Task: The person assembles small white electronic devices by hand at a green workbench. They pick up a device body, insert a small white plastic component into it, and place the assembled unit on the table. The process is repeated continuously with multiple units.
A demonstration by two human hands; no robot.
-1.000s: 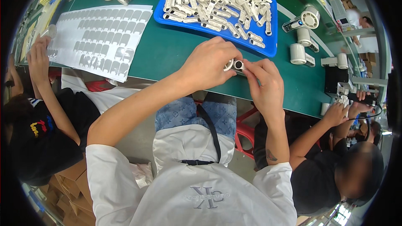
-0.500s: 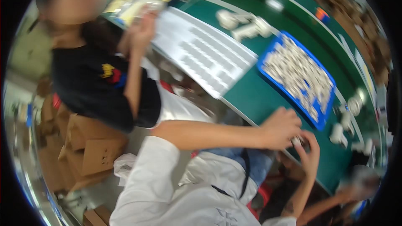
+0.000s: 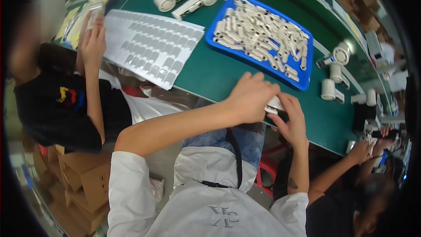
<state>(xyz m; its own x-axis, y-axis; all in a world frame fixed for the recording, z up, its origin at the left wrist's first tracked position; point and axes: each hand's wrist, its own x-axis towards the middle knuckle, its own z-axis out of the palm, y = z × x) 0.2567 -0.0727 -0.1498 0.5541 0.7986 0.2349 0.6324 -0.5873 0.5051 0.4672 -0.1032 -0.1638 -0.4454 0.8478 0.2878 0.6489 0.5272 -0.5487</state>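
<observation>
My left hand and my right hand meet over the near edge of the green table. Between them is a small white plastic part with a dark section, mostly covered by fingers. The right thumb and fingers grip it from the right side. The left fingers are curled over its upper left end; what exactly they press on is hidden. Just beyond my hands lies a blue tray filled with many small white plastic pieces, each with dark and metallic spots.
Left of the tray lies a white sheet of grey labels. White handheld devices rest behind it, and more white devices stand at the right. A co-worker's hand holds a white device at the left; another person's hands work at the right.
The whole view has swung, so the table and tray sit further left and appear sharper. My two hands stay together around the white part.
</observation>
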